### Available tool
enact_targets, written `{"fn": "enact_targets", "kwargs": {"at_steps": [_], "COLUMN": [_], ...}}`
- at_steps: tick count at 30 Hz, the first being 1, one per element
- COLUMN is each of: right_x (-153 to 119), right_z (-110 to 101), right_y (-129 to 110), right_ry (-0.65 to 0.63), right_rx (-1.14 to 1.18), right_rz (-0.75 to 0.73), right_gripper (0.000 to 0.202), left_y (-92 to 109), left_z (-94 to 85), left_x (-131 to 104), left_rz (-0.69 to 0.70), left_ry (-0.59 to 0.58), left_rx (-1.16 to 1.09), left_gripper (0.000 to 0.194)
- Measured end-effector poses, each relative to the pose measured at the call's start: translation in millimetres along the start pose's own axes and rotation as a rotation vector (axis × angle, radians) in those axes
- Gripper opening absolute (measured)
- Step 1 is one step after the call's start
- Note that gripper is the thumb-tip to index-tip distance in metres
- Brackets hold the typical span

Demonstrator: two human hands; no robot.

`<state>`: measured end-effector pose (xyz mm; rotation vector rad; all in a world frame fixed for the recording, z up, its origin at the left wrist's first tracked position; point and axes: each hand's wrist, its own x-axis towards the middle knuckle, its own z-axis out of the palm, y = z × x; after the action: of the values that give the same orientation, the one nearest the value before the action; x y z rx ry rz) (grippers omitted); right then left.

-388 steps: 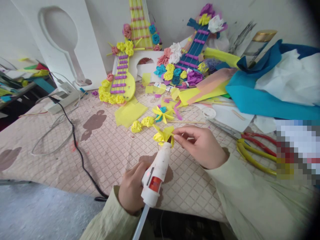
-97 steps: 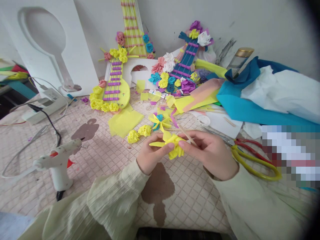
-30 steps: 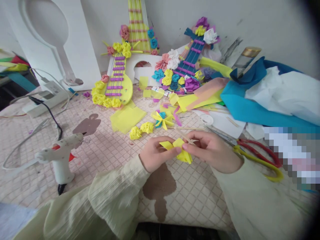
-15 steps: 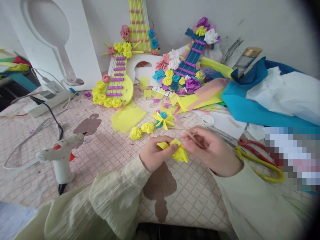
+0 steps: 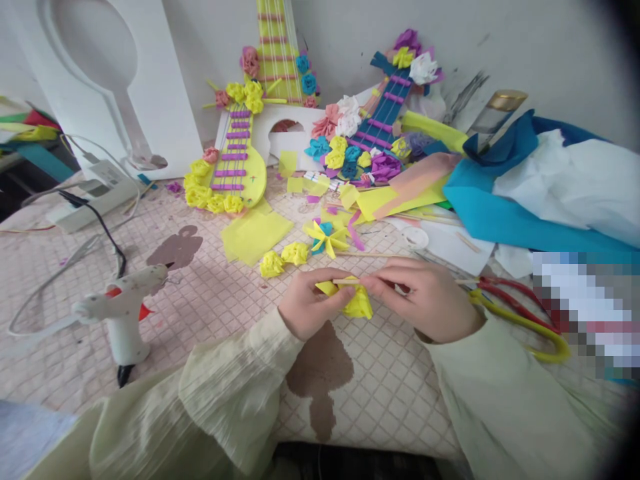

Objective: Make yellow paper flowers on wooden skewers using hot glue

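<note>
Between the fingers of my left hand (image 5: pixel 313 301) is a folded yellow crepe-paper piece (image 5: pixel 359 304), its petals hanging down to the right. My right hand (image 5: pixel 425 293) pinches a thin wooden stick (image 5: pixel 344 281), which lies level across the top of the paper, its tip at my left fingers. Just beyond my hands lie two crumpled yellow paper flowers (image 5: pixel 284 259). A yellow star-shaped paper flower (image 5: pixel 327 240) with blue under it rests behind them.
At left stands a white glue gun (image 5: pixel 125 310) near a power strip (image 5: pixel 95 197). Scissors (image 5: pixel 525 313) lie at right. Decorated paper guitars (image 5: pixel 235 153) lean at the back, with yellow sheets (image 5: pixel 256 235) in front and blue paper (image 5: pixel 500 207) at right.
The stick has swung from a slant above the paper to lying level across it. My right hand has turned and come closer to my left, which keeps the yellow paper.
</note>
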<state>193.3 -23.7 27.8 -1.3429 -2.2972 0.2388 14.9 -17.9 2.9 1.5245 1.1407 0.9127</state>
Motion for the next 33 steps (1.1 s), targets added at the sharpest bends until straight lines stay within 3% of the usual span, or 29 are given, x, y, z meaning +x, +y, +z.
{"fn": "enact_targets", "kwargs": {"at_steps": [6, 10, 15, 28, 33], "right_x": [1, 0, -2, 0, -1], "right_z": [3, 7, 10, 10, 10], "right_y": [-2, -2, -1, -5, -8], "right_ry": [0.033, 0.061, 0.075, 0.149, 0.144], "right_rx": [0.001, 0.047, 0.158, 0.227, 0.252], "right_rz": [0.0, -0.044, -0.154, -0.178, -0.143], "right_gripper": [0.03, 0.019, 0.021, 0.022, 0.02], "left_y": [1, 1, 2, 1, 2], "left_z": [-1.2, -2.1, -3.2, -2.6, -2.8], "left_x": [-1, 0, 0, 0, 0], "left_rz": [-0.029, 0.086, 0.183, 0.115, 0.161], "left_ry": [0.02, -0.016, -0.059, -0.056, -0.008], "left_rx": [0.121, 0.168, 0.206, 0.037, 0.116], "left_gripper": [0.024, 0.022, 0.02, 0.023, 0.02]}}
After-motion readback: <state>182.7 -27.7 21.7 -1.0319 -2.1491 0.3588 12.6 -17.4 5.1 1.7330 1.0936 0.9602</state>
